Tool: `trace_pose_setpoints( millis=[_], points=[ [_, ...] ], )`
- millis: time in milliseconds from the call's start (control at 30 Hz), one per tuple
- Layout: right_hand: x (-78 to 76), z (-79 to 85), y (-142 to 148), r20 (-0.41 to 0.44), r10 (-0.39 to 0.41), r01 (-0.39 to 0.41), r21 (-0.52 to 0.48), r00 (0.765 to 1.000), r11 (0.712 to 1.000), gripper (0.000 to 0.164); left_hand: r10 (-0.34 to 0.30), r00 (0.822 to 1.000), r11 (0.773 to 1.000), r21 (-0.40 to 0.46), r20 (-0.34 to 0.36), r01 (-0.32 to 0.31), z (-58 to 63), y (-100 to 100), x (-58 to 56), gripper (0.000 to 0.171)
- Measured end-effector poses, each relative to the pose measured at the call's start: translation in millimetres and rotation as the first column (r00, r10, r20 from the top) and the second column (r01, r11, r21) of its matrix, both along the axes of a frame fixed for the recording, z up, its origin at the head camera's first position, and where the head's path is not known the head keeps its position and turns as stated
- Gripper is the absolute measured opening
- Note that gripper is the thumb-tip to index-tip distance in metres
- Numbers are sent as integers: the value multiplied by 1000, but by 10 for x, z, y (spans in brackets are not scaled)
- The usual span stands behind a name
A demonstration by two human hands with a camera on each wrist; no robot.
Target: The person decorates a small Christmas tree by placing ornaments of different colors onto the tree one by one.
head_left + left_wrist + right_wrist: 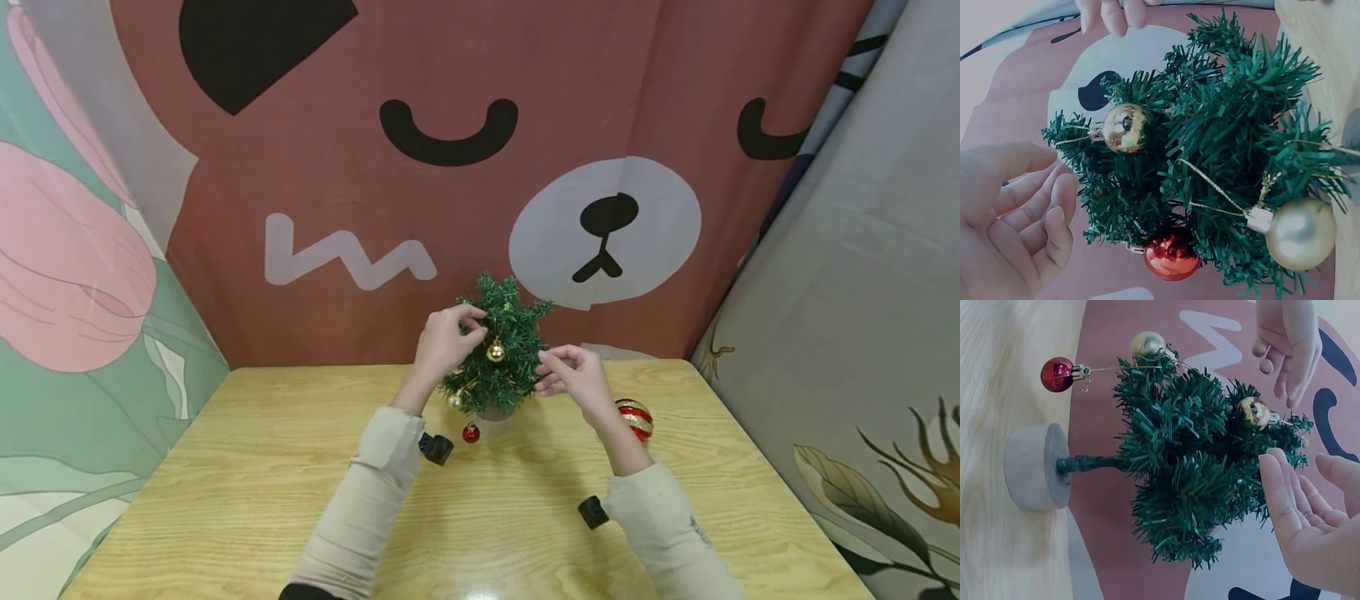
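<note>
A small green artificial Christmas tree (517, 321) stands upright in a round grey base (1025, 469). My left hand (446, 337) is at its upper left, fingers loosely bent and holding nothing, beside a shiny gold ball ornament (1125, 128) hung near the top. On the right side of the tree, my right hand (579, 377) has relaxed fingers close to the branches, with nothing in them. A matte pale gold ball (1302, 234) hangs lower left. One red ball (1057, 374) dangles by a long gold string near the base; another red ball (1172, 254) sits among the branches.
Right of the tree, a larger red-and-gold striped ball (636, 419) lies on the wooden table (300, 500), partly behind the right forearm. A brown curtain (330, 167) with a bear face hangs behind the table, and printed cloths (847, 292) flank it.
</note>
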State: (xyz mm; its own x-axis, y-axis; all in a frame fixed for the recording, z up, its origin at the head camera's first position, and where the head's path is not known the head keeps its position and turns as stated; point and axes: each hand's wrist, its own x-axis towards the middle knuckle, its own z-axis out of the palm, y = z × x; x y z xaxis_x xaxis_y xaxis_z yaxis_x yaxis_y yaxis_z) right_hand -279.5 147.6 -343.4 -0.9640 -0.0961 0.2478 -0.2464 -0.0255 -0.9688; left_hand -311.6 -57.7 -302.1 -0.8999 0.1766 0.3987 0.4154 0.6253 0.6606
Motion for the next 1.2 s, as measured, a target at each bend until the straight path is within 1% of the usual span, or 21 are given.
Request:
trace_pose_setpoints(
  millis=[133, 300, 400, 500, 533, 567, 600, 633, 700, 733, 767, 800, 833, 867, 933, 967, 1067, 1133, 1167, 1200],
  points=[
    [-22, -55, 60, 10, -9, 9, -11, 1000, 1000, 33, 1, 1000, 1000, 7, -2, -1, 4, -13, 13, 19],
    [10, -64, 124, 27, -15, 15, -19, 1000, 1000, 30, -12, 1000, 1000, 16, -9, 12, -12, -22, 40, 17],
    [31, -83, 169, 26, -20, 20, -9, 999, 1000, 34, -17, 1000, 1000, 22, -11, 17, -34, -28, 57, 16],
    [1, -173, 234, -1, -25, 25, -1, 1000, 1000, 40, -16, 1000, 1000, 22, -20, 17, -59, -34, 71, 16],
    [-25, -225, 265, -12, -23, 23, -2, 1000, 1000, 42, -16, 1000, 1000, 24, -24, 16, -67, -35, 77, 15],
    [-204, -451, 365, -38, 6, -7, -32, 999, 999, 40, -14, 999, 1000, 25, -30, 15, -74, -35, 82, 15],
    [-295, -574, 432, -62, 25, -27, -45, 998, 999, 36, -14, 999, 1000, 27, -40, 15, -83, -35, 85, 15],
    [-349, -654, 483, -64, 35, -39, -56, 997, 998, 33, -14, 999, 999, 30, -48, 15, -90, -35, 89, 15],
    [-510, -873, 613, -94, 74, -82, -80, 993, 993, 27, -12, 998, 999, 32, -66, 14, -105, -33, 99, 14],
    [-483, -870, 626, -97, 92, -102, -99, 991, 990, 22, -9, 997, 999, 32, -75, 11, -112, -32, 102, 14],
    [-523, -932, 669, -95, 101, -110, -106, 990, 988, 21, -6, 997, 1000, 29, -83, 9, -120, -31, 107, 14],
    [-413, -808, 646, -82, 88, -95, -93, 993, 991, 20, -5, 996, 1000, 28, -89, 8, -129, -31, 112, 14],
    [-386, -784, 657, -63, 85, -91, -95, 994, 991, 20, -3, 996, 1000, 29, -93, 5, -137, -31, 119, 14],
    [-446, -887, 711, -82, 94, -102, -99, 992, 990, 20, -2, 995, 1000, 29, -99, 5, -145, -33, 126, 14],
    [-533, -1067, 804, -56, 66, -70, -84, 996, 994, 23, 0, 994, 999, 33, -106, 4, -162, -38, 139, 13],
    [-682, -1274, 902, -44, 40, -42, -58, 998, 997, 25, -2, 994, 999, 37, -109, 7, -170, -40, 147, 13],
    [-910, -1731, 1096, -56, 13, -15, -43, 998, 999, 31, -11, 992, 999, 50, -122, 17, -201, -49, 165, 12],
    [-949, -1875, 1159, -44, -8, 6, -46, 999, 999, 34, -17, 992, 998, 57, -129, 24, -223, -52, 178, 12],
    [-939, -1908, 1177, -42, -14, 11, -52, 999, 999, 35, -20, 991, 998, 62, -133, 28, -235, -52, 185, 12],
    [-767, -1736, 1108, -58, 15, -20, -79, 998, 997, 33, -23, 990, 997, 65, -138, 32, -248, -53, 192, 12]
  ],
)
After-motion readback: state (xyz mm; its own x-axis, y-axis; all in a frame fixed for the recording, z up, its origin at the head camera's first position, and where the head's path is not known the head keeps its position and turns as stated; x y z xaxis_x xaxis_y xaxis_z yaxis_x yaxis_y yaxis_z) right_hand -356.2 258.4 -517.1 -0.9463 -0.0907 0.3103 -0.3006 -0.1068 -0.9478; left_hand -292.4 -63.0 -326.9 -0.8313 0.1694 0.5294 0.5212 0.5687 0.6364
